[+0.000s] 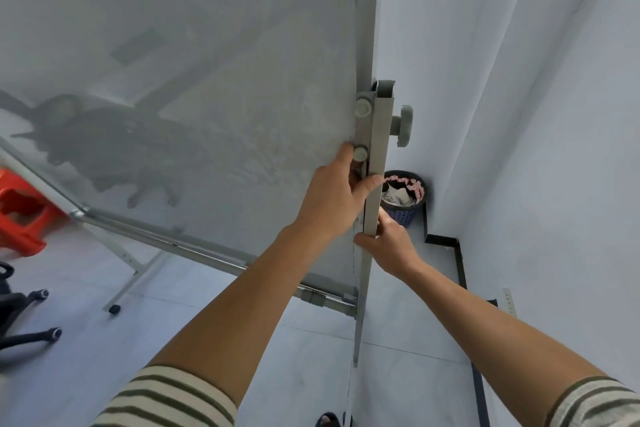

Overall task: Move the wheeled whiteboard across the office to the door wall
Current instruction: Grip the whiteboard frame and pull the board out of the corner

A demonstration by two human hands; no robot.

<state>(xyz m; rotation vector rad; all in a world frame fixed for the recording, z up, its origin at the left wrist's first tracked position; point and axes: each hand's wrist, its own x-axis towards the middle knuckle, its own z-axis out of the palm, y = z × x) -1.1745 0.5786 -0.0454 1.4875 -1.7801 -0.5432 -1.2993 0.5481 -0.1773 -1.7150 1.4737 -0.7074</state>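
The wheeled whiteboard [180, 87] fills the left and middle of the view, its glossy grey-white face reflecting an office chair. Its grey upright post [379, 156] runs down the board's right edge, with a round knob [401, 125] on the side. My left hand [334, 196] is shut on the post just below the two bolts, thumb across its front. My right hand [389, 244] grips the same post a little lower, from the right side. A slanted leg of the stand with a black caster [114, 308] rests on the floor at lower left.
A white wall [519, 114] stands close on the right, with a blue waste basket [403, 198] in the corner behind the post. An orange plastic stool [20, 215] and the black wheeled base of an office chair [27, 319] are at left. A white power strip [508, 300] lies by the wall.
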